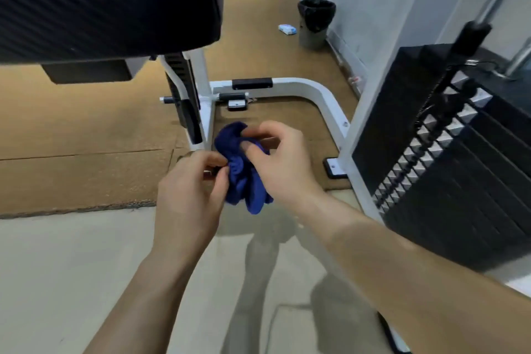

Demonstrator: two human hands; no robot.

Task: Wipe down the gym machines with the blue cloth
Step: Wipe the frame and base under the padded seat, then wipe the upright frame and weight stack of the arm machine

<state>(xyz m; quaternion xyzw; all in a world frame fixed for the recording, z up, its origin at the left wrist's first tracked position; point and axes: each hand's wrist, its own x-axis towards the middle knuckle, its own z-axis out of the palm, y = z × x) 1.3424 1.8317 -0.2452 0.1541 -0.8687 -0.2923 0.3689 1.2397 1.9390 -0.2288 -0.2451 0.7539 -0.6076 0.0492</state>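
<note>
A crumpled blue cloth (241, 169) hangs in the air between both my hands, in front of the gym machine. My left hand (189, 195) pinches its left edge with thumb and fingers. My right hand (283, 161) grips the cloth's upper right part with curled fingers. The machine's black padded seat (106, 3) fills the upper left. Its white frame (316, 89) bends along the floor behind the cloth. The black weight stack (448, 158) stands at the right, close to my right forearm.
A black-lined bin (316, 23) stands by the far wall, with a small white-and-blue packet (287, 29) on the brown floor mat beside it. Pale floor lies under my arms. A white upright post (382, 95) separates the frame from the weight stack.
</note>
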